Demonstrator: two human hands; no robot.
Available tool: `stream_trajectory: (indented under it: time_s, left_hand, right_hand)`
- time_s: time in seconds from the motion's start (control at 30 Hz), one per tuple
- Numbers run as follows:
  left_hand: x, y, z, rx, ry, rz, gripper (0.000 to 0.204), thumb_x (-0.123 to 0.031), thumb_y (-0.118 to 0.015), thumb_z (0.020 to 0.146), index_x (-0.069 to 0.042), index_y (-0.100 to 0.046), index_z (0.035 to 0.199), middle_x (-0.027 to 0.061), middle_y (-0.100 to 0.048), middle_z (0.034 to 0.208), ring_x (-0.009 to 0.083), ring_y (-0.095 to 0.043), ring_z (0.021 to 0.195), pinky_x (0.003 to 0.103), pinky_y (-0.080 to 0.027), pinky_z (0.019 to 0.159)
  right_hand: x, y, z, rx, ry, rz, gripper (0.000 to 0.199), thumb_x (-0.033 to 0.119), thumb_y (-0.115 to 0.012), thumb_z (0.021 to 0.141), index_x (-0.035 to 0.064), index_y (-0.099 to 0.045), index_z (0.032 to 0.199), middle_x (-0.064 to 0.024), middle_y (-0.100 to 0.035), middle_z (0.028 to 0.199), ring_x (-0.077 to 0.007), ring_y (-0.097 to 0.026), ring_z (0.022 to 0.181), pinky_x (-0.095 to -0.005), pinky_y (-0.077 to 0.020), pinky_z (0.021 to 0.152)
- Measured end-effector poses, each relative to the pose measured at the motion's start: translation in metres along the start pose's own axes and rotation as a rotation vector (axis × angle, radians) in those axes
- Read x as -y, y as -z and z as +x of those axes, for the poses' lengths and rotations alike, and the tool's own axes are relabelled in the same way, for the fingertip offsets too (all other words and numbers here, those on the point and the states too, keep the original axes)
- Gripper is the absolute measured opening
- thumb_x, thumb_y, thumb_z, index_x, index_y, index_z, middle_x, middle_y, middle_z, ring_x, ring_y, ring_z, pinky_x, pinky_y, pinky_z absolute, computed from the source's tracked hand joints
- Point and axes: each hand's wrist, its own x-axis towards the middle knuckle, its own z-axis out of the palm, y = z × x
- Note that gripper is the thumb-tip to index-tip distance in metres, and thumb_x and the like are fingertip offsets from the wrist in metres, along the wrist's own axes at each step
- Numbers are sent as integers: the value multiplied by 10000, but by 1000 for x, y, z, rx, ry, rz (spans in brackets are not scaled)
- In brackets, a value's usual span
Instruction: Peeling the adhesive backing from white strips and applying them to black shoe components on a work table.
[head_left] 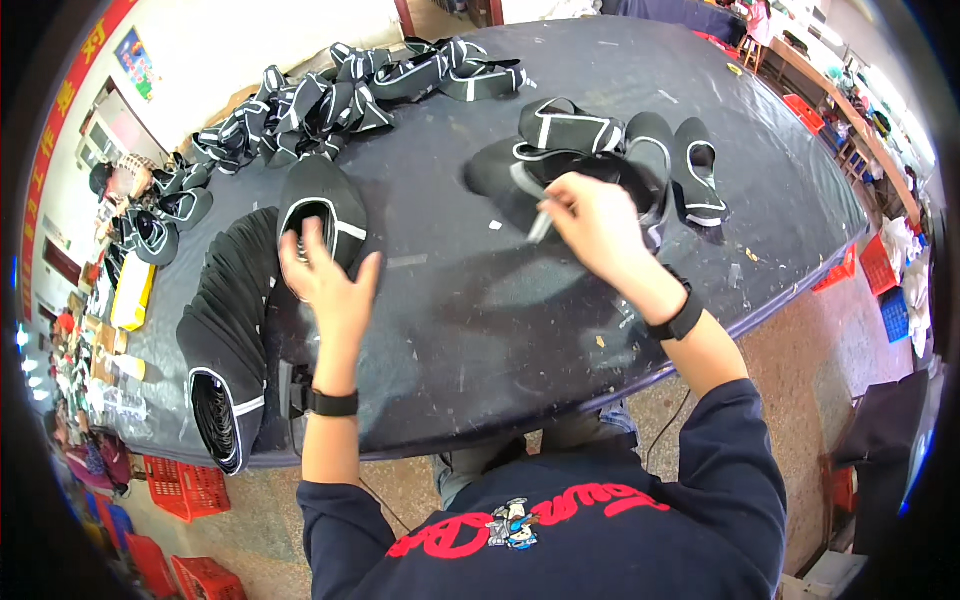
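My left hand (335,285) is open, fingers spread, over a black shoe upper (322,182) with white edging that lies beside a long row of the same. Fingers pinched, my right hand (600,225) grips a black shoe upper (500,185) with a white strip; this upper is smeared by motion, and part of it is hidden by the hand. Close around it lie more uppers: a folded one (570,128) behind, another (650,150) to the right, and a separate one (700,170) farther right.
A tightly nested row of black uppers (225,300) curves along the table's left side. At the back lies a loose heap of uppers (320,105). The dark table covering (480,320) carries scraps. Red baskets (187,485) and a yellow box (133,290) stand at the left.
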Motion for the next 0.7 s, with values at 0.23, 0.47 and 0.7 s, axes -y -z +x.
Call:
stream_trajectory:
  time_s: [0.23,0.47,0.7]
  left_hand:
    - [-100,23,-26,536,-132,-777,389,-159,-533,905,15,-444,1241,164,-605,977,289,-610,922,368,-462,852]
    - [-98,19,-41,826,-275,-285,580,-532,-604,814,47,-607,834,192,-614,692,340,-623,677,394,-478,622]
    - [-141,16,-45,886,-200,-299,564,-508,-631,782,38,-579,654,208,-603,632,392,-617,640,454,-480,576]
  right_hand:
    - [67,-10,-28,588,101,495,254,50,-530,840,-20,-589,1077,-212,-641,975,-383,-603,936,-423,-483,811]
    - [15,-5,-32,352,-43,178,187,109,-494,874,2,-617,967,-212,-650,867,-379,-634,842,-446,-506,747]
    - [41,-8,-48,491,-115,308,233,137,-446,920,-4,-607,1012,-234,-646,908,-401,-623,872,-442,-504,755]
